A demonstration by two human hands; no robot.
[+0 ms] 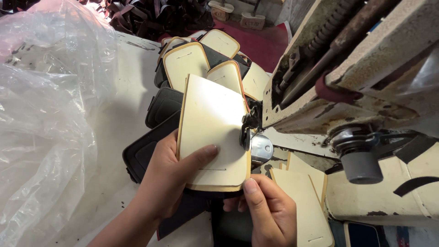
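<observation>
**Fingers close to the presser foot**

Left hand (171, 176) grips the cream panel (212, 132) from its left edge, thumb flat on top. Right hand (270, 212) pinches the lower right corner. The panel's right edge sits under the presser foot (249, 130) of the sewing machine (366, 68).

Risk, as judged: the right thumb lies near the foot; a slip could draw it in, or skew the seam.

Containers: 1 clear plastic bag (45, 114) at left, contents not discernible. Finished panels (196, 57) pile loose behind.

cream panel (212, 132) — tan edge | black pads (162, 106) | off-white machine (366, 59) — rust-stained
</observation>
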